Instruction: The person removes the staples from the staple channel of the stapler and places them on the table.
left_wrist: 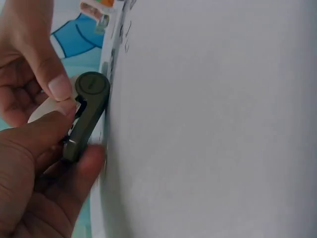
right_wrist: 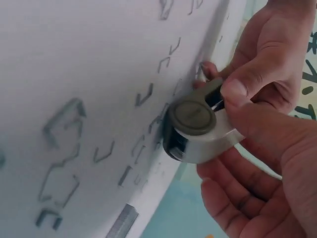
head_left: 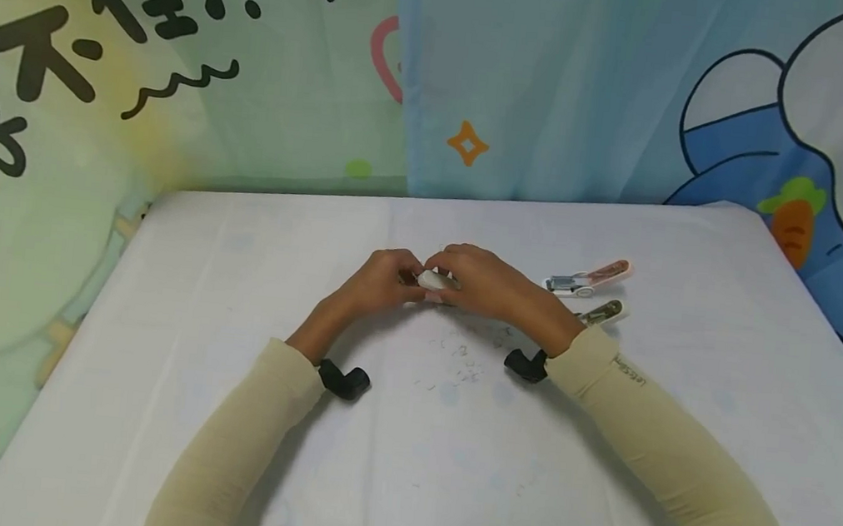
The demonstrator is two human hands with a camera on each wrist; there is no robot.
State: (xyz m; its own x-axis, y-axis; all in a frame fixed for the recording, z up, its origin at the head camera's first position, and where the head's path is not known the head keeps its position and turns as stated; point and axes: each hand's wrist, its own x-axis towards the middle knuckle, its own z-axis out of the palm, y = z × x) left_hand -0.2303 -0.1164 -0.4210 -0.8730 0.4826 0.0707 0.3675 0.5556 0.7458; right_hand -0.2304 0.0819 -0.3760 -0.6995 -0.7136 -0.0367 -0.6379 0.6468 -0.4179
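A small stapler, dark green and white with a round disc at one end, is held between both hands just above the table. My left hand grips its narrow end, thumb on the upper side and fingers beneath, as the left wrist view shows. From the other side my right hand pinches the white body near the disc. Both thumbs meet close to the gap between the green arm and the white part. Fingers hide some of the stapler.
Loose staples lie scattered on the white tablecloth, along with a short staple strip. Beyond my right wrist lie a pinkish-brown stapler and an olive one, partly behind the forearm. Printed curtains hang behind the table.
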